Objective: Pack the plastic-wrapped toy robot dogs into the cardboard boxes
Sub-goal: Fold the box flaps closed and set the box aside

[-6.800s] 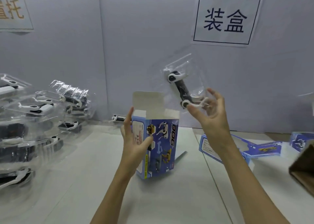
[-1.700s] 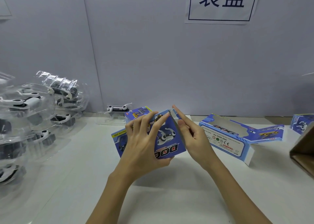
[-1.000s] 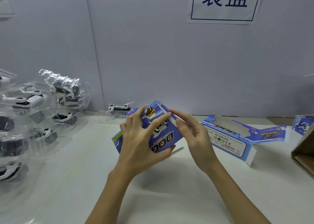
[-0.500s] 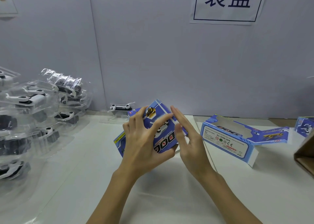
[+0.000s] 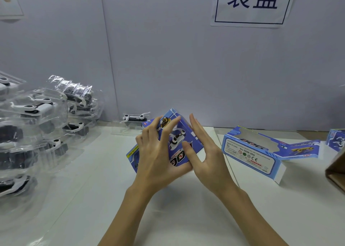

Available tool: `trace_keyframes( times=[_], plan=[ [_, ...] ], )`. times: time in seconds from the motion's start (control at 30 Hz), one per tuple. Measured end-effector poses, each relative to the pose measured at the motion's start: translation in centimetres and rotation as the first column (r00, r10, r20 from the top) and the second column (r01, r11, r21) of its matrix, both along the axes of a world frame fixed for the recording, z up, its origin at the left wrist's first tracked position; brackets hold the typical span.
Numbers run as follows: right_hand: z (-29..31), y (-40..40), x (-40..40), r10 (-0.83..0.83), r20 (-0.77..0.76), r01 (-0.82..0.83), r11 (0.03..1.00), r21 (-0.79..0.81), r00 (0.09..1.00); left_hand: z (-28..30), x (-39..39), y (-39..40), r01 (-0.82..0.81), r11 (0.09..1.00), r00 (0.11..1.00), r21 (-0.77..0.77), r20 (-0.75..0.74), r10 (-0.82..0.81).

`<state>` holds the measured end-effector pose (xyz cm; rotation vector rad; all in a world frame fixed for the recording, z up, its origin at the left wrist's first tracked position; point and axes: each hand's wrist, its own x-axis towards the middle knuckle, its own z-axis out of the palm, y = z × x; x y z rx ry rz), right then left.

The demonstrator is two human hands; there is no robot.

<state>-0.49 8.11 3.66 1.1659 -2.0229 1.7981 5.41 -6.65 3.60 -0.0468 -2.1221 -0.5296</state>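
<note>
A blue cardboard box [image 5: 177,139] printed with robot dogs and "DOG" is tilted above the white table, at the middle of the head view. My left hand [image 5: 158,156] grips it from the left, fingers curled over its printed face and thumb underneath. My right hand [image 5: 203,152] lies flat against the box's right end with straight fingers, its thumb pressing the front face. The toy inside the box is hidden. Several plastic-wrapped robot dogs [image 5: 37,122] are piled at the left. One more wrapped dog [image 5: 134,118] lies by the back wall.
An open blue box [image 5: 250,152] lies on its side to the right, flap spread out. Another blue box [image 5: 336,139] shows at the far right edge. A brown carton corner [image 5: 336,173] juts in at the right. A grey wall [image 5: 168,59] closes the back.
The box's end flap, open earlier, is now closed under my right palm. My left hand has kept its grip while the box tilted slightly.
</note>
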Motion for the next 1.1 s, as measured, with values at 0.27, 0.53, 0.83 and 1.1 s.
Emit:
trace_keyframes(
  times=[0.27, 0.53, 0.83, 1.1],
  plan=[
    [0.3, 0.6, -0.1, 0.044, 0.043, -0.043, 0.999, -0.022, 0.998, 0.1, 0.2, 0.4, -0.004, 1.000, 1.000, -0.005, -0.028, 0.004],
    [0.6, 0.8, -0.1, 0.051, 0.061, -0.051, 0.999, 0.000, 0.997, -0.3, -0.3, 0.0, 0.066, 0.997, 0.997, 0.036, -0.031, -0.065],
    [0.3, 0.7, -0.9, -0.057, 0.112, 0.064, 0.997, -0.054, 0.992, -0.5, -0.4, -0.4, -0.052, 0.998, 0.982, -0.030, 0.183, 0.056],
    [0.6, 3.7, -4.5, -0.189, 0.342, 0.206, 0.978, -0.014, 0.921, -0.1, -0.6, -3.2, 0.214, 0.758, 0.952, 0.616, 0.044, -0.304]
  ],
)
